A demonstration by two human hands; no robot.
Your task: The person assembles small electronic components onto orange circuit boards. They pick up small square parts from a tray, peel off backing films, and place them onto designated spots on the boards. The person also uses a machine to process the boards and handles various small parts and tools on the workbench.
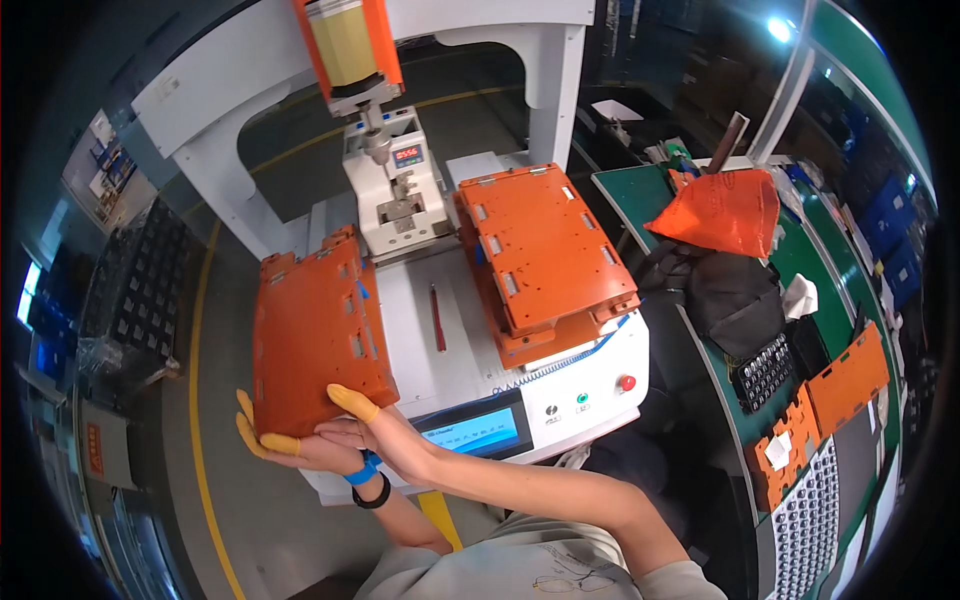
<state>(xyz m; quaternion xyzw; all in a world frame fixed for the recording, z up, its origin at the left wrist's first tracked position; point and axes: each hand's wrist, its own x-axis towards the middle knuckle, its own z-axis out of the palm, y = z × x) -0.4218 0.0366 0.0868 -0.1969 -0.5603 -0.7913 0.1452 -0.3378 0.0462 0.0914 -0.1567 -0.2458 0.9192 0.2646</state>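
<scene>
An orange perforated fixture plate [315, 330], apparently stacked in layers, sits at the left side of a white machine bed. My left hand [310, 452], with yellow finger cots and a blue wrist band, grips its near left corner, fingers curled up along the side. My right hand [372, 425] holds the near right corner, one yellow-capped digit on the top face. Both palms meet at the near end; what lies beneath them is hidden. A second orange stack [545, 245] rests on the bed's right side. Between the two lies a red pen [438, 318].
A white screw feeder [395, 190] stands under an orange-and-yellow machine head [345, 50] on a white gantry [555, 90]. A blue screen [475, 430] and red button [627, 383] face me. Right, a green bench [640, 195] bears an orange bag [725, 210] and trays.
</scene>
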